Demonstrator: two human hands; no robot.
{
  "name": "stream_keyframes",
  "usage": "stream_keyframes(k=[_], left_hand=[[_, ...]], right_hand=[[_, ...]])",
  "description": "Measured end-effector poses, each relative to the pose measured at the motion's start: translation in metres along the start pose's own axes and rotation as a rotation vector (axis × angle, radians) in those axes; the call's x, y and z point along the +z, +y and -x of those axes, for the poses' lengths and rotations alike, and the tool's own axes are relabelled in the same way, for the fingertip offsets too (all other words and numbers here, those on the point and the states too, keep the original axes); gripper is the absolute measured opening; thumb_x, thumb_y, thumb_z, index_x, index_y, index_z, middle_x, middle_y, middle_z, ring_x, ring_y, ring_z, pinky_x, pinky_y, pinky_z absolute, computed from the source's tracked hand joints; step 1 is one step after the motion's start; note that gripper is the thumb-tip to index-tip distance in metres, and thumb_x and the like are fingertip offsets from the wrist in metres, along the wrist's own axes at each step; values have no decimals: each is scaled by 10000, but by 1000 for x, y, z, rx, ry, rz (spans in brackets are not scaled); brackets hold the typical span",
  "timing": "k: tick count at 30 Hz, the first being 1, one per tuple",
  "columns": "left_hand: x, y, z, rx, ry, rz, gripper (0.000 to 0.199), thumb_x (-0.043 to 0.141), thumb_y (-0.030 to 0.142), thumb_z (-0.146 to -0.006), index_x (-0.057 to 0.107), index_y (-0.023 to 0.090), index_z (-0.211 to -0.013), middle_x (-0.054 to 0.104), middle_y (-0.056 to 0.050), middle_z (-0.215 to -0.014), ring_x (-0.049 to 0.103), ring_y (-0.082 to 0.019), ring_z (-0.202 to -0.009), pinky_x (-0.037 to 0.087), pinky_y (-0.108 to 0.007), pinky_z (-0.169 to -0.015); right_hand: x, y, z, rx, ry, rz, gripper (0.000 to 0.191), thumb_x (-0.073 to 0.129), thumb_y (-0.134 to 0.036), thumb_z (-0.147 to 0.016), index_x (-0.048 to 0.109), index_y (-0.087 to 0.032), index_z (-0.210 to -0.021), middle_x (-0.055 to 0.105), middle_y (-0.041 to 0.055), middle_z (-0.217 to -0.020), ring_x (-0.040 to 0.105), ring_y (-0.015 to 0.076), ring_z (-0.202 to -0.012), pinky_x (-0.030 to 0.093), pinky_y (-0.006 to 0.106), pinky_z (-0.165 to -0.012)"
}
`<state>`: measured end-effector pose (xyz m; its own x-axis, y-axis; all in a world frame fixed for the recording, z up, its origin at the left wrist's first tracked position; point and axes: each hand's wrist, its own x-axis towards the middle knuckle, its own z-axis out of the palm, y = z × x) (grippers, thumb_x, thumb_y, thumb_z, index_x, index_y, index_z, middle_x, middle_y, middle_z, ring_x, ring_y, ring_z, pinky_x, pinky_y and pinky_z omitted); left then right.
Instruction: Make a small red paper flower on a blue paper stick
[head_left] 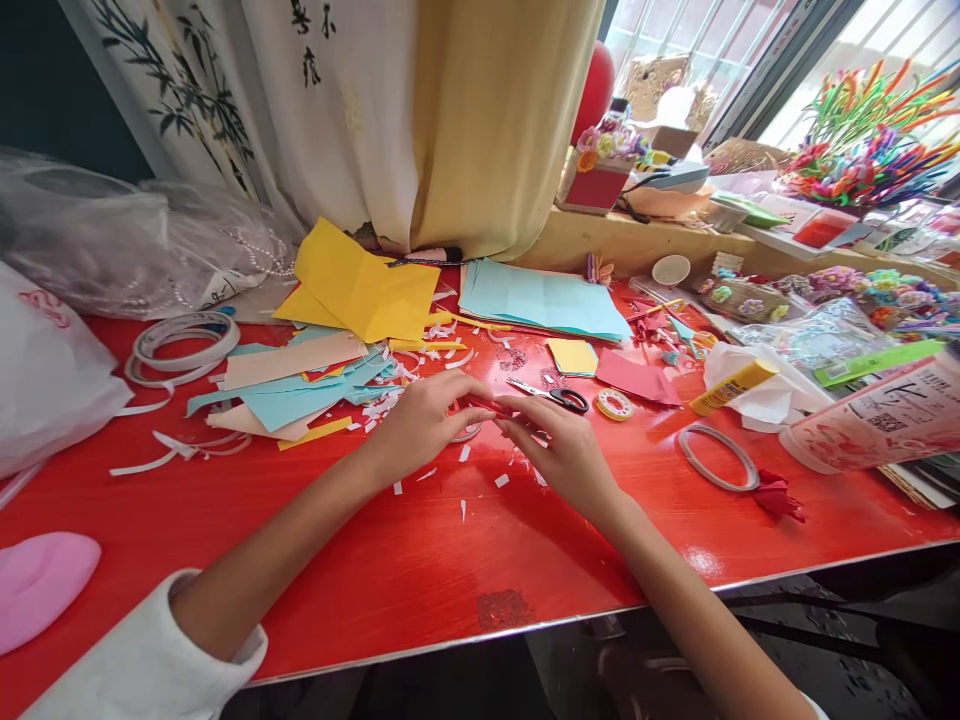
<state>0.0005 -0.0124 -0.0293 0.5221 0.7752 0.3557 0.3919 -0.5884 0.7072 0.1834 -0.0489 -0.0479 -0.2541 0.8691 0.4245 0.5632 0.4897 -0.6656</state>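
Your left hand [424, 418] and right hand [559, 440] pinch a small red piece [487, 406] between them above the red table [375, 560]; your fingers partly hide its shape. Scissors [566, 399] lie just beyond your right hand, near a tape roll [614, 404]. Farther left, a clear bag [105, 230] holds contents hard to make out; the pink-and-white tumbler [877, 418] is cut off at right.

Brush-style black Chinese characters [310, 68] mark the curtain [375, 120] beyond the far edge of the desk [360, 570] (too blurred to read surely). Near its right edge, a pink canister [847, 428] bears printed lettering [926, 388] and a QR code [886, 423], too small to read. Red print [46, 305] on the white bag [52, 390] at the left edge is illegible.
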Motion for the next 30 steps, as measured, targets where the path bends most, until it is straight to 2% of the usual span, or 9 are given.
stream_keyframes(k=[7, 13, 17, 20, 23, 25, 27, 30], left_hand=[[3, -4, 1, 33, 59, 32, 106, 565, 264, -806, 641, 196, -836, 634, -21, -845, 570, -138, -804, 425, -253, -739], [3, -2, 1, 3, 50, 85, 143, 539, 282, -822, 647, 189, -820, 631, -25, -845, 571, -141, -805, 426, -253, -740], [1, 1, 2, -71, 23, 134, 181, 526, 320, -827, 646, 213, -910, 652, -12, -917, 576, -144, -863, 413, -239, -760], [0, 2, 2, -153, 28, 178, 231, 495, 375, -837, 636, 227, -945, 662, 5, -894, 580, -132, -801, 410, -222, -698], [0, 2, 3, -209, 28, 191, 276, 477, 419, -835, 638, 198, -868, 641, 9, -750, 550, -117, -668, 397, -216, -628], [0, 1, 2, -234, 27, 187, 317, 454, 440, -840, 634, 179, -827, 614, 8, -683, 531, -115, -626, 388, -218, -602], [0, 1, 2, -225, 29, 170, 321, 452, 443, -840, 633, 178, -841, 621, 2, -715, 538, -120, -655, 387, -219, -610], [0, 1, 0, -147, 53, 139, 266, 509, 407, -821, 624, 201, -944, 646, -6, -892, 560, -126, -781, 396, -213, -670]], right_hand=[[2, 0, 1, 39, 22, -57, 243, 508, -290, -858, 547, -240, -1093, 637, 69, -992, 633, 172, -828, 516, 306, -742], [2, 0, 1, -53, 79, 37, 111, 504, -262, -859, 594, -210, -900, 651, 60, -881, 626, 166, -774, 508, 281, -678], [1, 1, 0, 48, 56, -63, 139, 503, -294, -861, 591, -188, -871, 649, 51, -791, 626, 158, -716, 511, 270, -633], [0, 2, -1, 130, 26, -102, 200, 473, -316, -876, 590, -189, -977, 661, 47, -801, 635, 154, -702, 518, 279, -641], [0, 2, -1, 56, 16, -16, 301, 560, -321, -826, 562, -201, -1102, 658, 71, -967, 635, 169, -800, 522, 293, -695], [1, 2, -1, -21, 17, 60, 304, 585, -286, -811, 570, -199, -1102, 652, 78, -997, 630, 174, -827, 515, 294, -715], [1, 1, 0, -50, 27, 89, 257, 551, -240, -835, 584, -188, -1084, 663, 80, -978, 635, 175, -830, 507, 291, -722], [-1, 0, 0, -28, 31, 54, 231, 534, -221, -846, 599, -175, -1063, 683, 72, -928, 649, 173, -811, 502, 279, -711]])
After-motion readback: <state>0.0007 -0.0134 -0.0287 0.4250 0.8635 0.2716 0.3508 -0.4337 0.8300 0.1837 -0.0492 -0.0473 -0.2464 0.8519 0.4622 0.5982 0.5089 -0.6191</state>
